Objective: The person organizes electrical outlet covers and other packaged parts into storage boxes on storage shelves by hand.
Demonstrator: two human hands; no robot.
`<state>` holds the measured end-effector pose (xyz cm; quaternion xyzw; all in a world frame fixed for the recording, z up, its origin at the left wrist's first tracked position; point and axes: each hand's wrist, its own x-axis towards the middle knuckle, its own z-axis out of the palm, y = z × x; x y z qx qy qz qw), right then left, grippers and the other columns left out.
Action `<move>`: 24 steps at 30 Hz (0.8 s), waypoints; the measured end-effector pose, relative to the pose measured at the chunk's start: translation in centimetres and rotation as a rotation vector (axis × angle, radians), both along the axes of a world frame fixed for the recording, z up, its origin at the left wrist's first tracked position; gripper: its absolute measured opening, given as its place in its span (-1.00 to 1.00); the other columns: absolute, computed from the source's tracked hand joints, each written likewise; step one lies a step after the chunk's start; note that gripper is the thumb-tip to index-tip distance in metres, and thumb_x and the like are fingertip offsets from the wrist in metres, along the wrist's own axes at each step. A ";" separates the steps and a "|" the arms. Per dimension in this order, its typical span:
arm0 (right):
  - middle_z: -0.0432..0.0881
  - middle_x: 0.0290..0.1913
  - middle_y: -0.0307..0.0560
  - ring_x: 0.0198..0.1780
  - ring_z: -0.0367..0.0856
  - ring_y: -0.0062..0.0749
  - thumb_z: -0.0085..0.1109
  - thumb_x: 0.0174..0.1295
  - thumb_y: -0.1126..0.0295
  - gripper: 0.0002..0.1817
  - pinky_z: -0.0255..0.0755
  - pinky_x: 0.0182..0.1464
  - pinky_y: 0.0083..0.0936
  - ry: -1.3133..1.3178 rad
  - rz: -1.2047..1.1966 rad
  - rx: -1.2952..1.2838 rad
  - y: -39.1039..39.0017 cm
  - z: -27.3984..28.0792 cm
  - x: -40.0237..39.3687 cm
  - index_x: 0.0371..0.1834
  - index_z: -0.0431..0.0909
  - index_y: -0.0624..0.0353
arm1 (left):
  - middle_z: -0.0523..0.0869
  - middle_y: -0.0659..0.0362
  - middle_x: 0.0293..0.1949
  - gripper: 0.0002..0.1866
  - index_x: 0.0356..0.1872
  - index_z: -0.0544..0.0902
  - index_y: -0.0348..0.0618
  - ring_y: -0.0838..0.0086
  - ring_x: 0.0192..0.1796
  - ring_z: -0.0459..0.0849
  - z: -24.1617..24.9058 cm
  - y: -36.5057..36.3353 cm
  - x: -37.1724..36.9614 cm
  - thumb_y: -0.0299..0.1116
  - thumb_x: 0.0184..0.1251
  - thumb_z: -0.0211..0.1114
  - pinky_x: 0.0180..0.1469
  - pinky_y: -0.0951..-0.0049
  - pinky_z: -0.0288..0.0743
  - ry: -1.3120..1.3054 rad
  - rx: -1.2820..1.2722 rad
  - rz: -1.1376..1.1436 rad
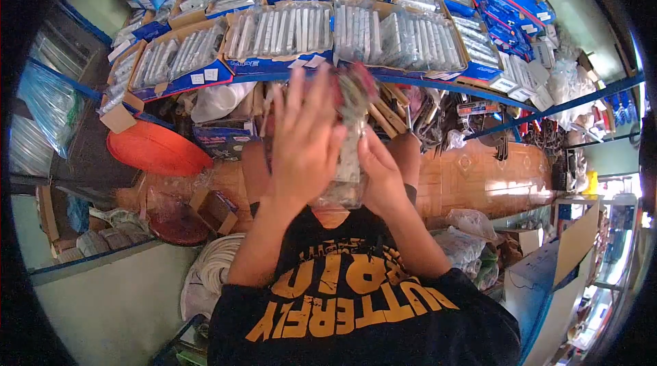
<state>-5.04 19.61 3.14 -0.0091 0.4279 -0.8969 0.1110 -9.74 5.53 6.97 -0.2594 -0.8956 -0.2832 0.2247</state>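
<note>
In front of my chest is a pale metallic item in clear plastic [348, 164], with its upper end blurred beside something dark red. My right hand [380, 167] grips its right side, thumb pointing up along it. My left hand [304, 133] is smeared by motion at the item's left, its fingers raised and apart; whether it touches the plastic is unclear. Beyond both hands stand open boxes of plastic-wrapped flat metal pieces [280, 31].
A blue shelf edge [253, 79] crosses ahead. At the left are a red basin [157, 150], an open carton [212, 212] and a coiled white hose [209, 267]. Tiled floor [479, 174] shows at the right, with plastic bags [465, 243] and a large box [547, 256] nearer.
</note>
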 end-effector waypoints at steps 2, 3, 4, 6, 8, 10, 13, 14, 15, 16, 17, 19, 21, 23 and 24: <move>0.31 0.34 -0.11 0.31 0.31 -0.42 -0.20 0.48 0.35 -0.50 0.22 0.30 -0.47 -0.056 -0.096 -0.062 0.9 0.3 -0.4 0.44 0.08 0.22 | 0.08 0.00 0.46 -0.45 0.21 0.39 -0.42 -0.07 0.48 0.00 -0.2 1.0 2.3 -0.38 0.18 0.16 0.42 -0.20 -0.21 -0.068 -0.054 -0.114; 0.40 0.27 -0.12 0.23 0.41 -0.40 -0.19 0.48 0.33 -0.54 0.33 0.23 -0.43 -0.045 -0.221 0.029 1.4 0.1 -0.8 0.39 0.16 0.22 | 0.09 -0.05 0.45 -0.42 0.20 0.38 -0.48 -0.09 0.47 0.01 -1.8 1.4 2.8 -0.43 0.12 0.19 0.43 -0.15 -0.12 -0.100 -0.002 -0.181; 0.40 0.27 -0.12 0.23 0.41 -0.40 -0.19 0.48 0.33 -0.54 0.33 0.23 -0.43 -0.043 -0.221 0.030 2.1 0.3 -1.3 0.39 0.16 0.22 | 0.09 -0.05 0.45 -0.42 0.20 0.38 -0.48 -0.09 0.47 0.01 -3.1 1.4 3.5 -0.43 0.12 0.19 0.43 -0.15 -0.12 -0.098 -0.001 -0.181; 0.45 0.22 -0.12 0.20 0.44 -0.41 -0.18 0.48 0.32 -0.57 0.38 0.19 -0.40 -0.017 -0.296 0.052 3.5 1.2 -2.0 0.35 0.22 0.23 | 0.06 -0.10 0.45 -0.44 0.17 0.38 -0.53 -0.12 0.45 0.05 -5.1 1.4 4.5 -0.49 0.10 0.20 0.41 -0.01 0.05 -0.214 0.070 -0.216; 0.46 0.20 -0.11 0.17 0.46 -0.43 -0.18 0.48 0.30 -0.57 0.40 0.18 -0.40 -0.032 -0.319 0.026 4.4 2.5 -1.9 0.34 0.23 0.23 | 0.20 -0.13 0.38 -0.46 0.19 0.38 -0.49 -0.09 0.36 0.27 -5.9 1.0 4.6 -0.58 0.10 0.17 0.34 0.15 0.21 -0.258 0.207 -0.152; 0.48 0.18 -0.11 0.14 0.48 -0.44 -0.18 0.48 0.28 -0.57 0.41 0.16 -0.41 -0.045 -0.335 0.004 4.5 2.9 -1.8 0.33 0.23 0.23 | 0.38 -0.12 0.26 -0.49 0.19 0.40 -0.43 -0.02 0.20 0.48 -6.5 -0.4 4.1 -0.60 0.13 0.15 0.21 0.26 0.36 -0.332 0.340 -0.070; 0.48 0.16 -0.07 0.14 0.50 -0.40 -0.23 0.49 0.24 -0.57 0.41 0.17 -0.41 -0.051 -0.342 0.069 4.2 2.7 -1.5 0.31 0.24 0.23 | 0.54 -0.06 0.05 -0.59 0.10 0.48 -0.39 0.22 -0.02 0.61 -6.3 -1.1 3.8 -0.54 0.19 0.19 -0.03 0.41 0.47 -0.550 0.669 -0.156; 0.48 0.16 -0.07 0.14 0.50 -0.40 -0.23 0.49 0.24 -0.57 0.41 0.17 -0.41 -0.048 -0.337 0.070 3.8 2.5 -1.3 0.31 0.24 0.23 | 0.57 -0.03 0.00 -0.62 0.06 0.51 -0.39 0.29 -0.07 0.62 -5.8 -1.3 3.7 -0.50 0.20 0.23 -0.09 0.46 0.48 -0.620 0.824 -0.256; 0.49 0.16 -0.05 0.14 0.52 -0.36 -0.21 0.48 0.22 -0.56 0.43 0.16 -0.37 -0.072 -0.336 0.046 3.1 2.3 -1.1 0.31 0.24 0.23 | 0.57 -0.03 0.00 -0.62 0.06 0.51 -0.39 0.29 -0.07 0.62 -5.2 -1.1 3.9 -0.50 0.20 0.23 -0.09 0.46 0.48 -0.616 0.826 -0.251; 0.50 0.15 -0.03 0.13 0.54 -0.32 -0.20 0.48 0.21 -0.56 0.46 0.15 -0.33 -0.099 -0.334 0.022 2.3 2.1 -1.0 0.30 0.24 0.24 | 0.59 0.00 -0.05 -0.60 0.05 0.51 -0.39 0.35 -0.10 0.62 -4.4 -0.5 4.2 -0.44 0.19 0.28 -0.10 0.48 0.47 -0.672 0.848 -0.225; 0.50 0.16 -0.07 0.10 0.55 -0.35 -0.21 0.48 0.22 -0.61 0.46 0.12 -0.38 -0.104 -0.335 -0.031 1.1 2.0 -1.0 0.22 0.32 0.22 | 0.60 0.04 -0.11 -0.58 0.03 0.52 -0.38 0.41 -0.13 0.61 -3.7 0.0 4.4 -0.37 0.18 0.33 -0.11 0.49 0.46 -0.728 0.871 -0.201; 0.51 0.14 -0.07 0.08 0.55 -0.37 -0.17 0.45 0.24 -0.65 0.45 0.11 -0.41 -0.088 -0.326 0.043 0.5 1.3 -1.2 0.15 0.36 0.23 | 0.61 0.04 -0.14 -0.53 0.03 0.52 -0.37 0.40 -0.13 0.62 -1.7 0.7 4.5 -0.31 0.14 0.38 -0.10 0.49 0.46 -0.649 0.832 -0.219; 0.53 0.07 -0.05 0.01 0.53 -0.43 -0.02 0.34 0.30 -0.73 0.41 0.09 -0.48 0.059 -0.349 0.466 0.5 1.2 -1.0 -0.04 0.45 0.26 | 0.60 -0.01 0.01 -0.29 0.10 0.48 -0.41 0.32 0.01 0.62 -2.1 1.6 4.7 -0.08 0.03 0.47 0.09 0.35 0.47 -0.504 0.700 -0.176; 0.49 0.06 -0.09 0.04 0.48 -0.45 0.02 0.31 0.33 -0.68 0.40 0.10 -0.51 0.091 -0.170 0.138 2.0 -2.5 -1.1 0.07 0.39 0.25 | 0.60 -0.03 -0.01 -0.31 0.06 0.50 -0.40 0.23 -0.01 0.63 -1.6 2.4 5.0 -0.09 0.00 0.48 0.08 0.32 0.48 -0.296 0.516 -0.141; 0.44 0.14 -0.12 0.11 0.45 -0.45 -0.01 0.36 0.37 -0.60 0.39 0.13 -0.54 0.150 -0.026 0.044 3.2 -4.9 -1.4 0.23 0.30 0.21 | 0.60 -0.06 -0.03 -0.33 0.03 0.52 -0.40 0.15 -0.03 0.64 -1.5 2.8 5.1 -0.11 -0.03 0.49 0.07 0.29 0.50 -0.091 0.326 -0.104</move>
